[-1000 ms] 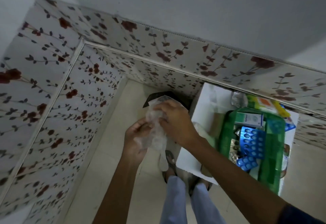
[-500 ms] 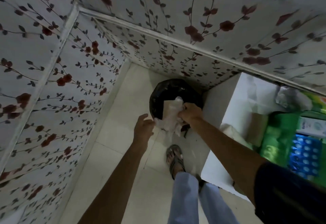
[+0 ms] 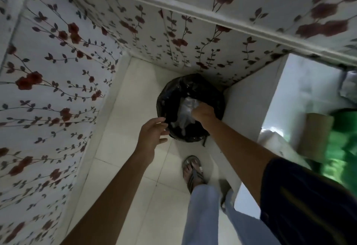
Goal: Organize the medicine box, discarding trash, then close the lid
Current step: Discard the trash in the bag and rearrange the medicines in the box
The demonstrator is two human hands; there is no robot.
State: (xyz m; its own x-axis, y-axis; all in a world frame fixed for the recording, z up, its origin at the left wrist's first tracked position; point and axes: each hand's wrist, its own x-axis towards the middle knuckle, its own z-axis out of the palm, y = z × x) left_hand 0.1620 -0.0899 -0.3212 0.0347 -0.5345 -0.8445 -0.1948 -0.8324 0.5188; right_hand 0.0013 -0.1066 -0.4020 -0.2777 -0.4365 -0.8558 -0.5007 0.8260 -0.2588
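A bin lined with a black bag (image 3: 173, 98) stands on the floor in the corner. My right hand (image 3: 203, 112) reaches into its mouth and grips a crumpled clear plastic wrapper (image 3: 185, 113), which hangs inside the bin. My left hand (image 3: 152, 134) hovers at the bin's near-left rim, fingers apart and empty. The green medicine box (image 3: 345, 148) shows only as a blurred edge at the far right on the white table (image 3: 249, 109); its contents are out of view.
Flowered wall panels (image 3: 58, 82) close in on the left and behind the bin. A brown cardboard piece (image 3: 316, 138) and white plastic (image 3: 270, 136) lie on the table beside the box. My sandalled foot (image 3: 193, 171) stands on the pale floor tiles just before the bin.
My right hand has carried the plastic wrapper from in front of my chest down into the bin. My left hand let go of it and now hovers by the rim. The view tilted down and left.
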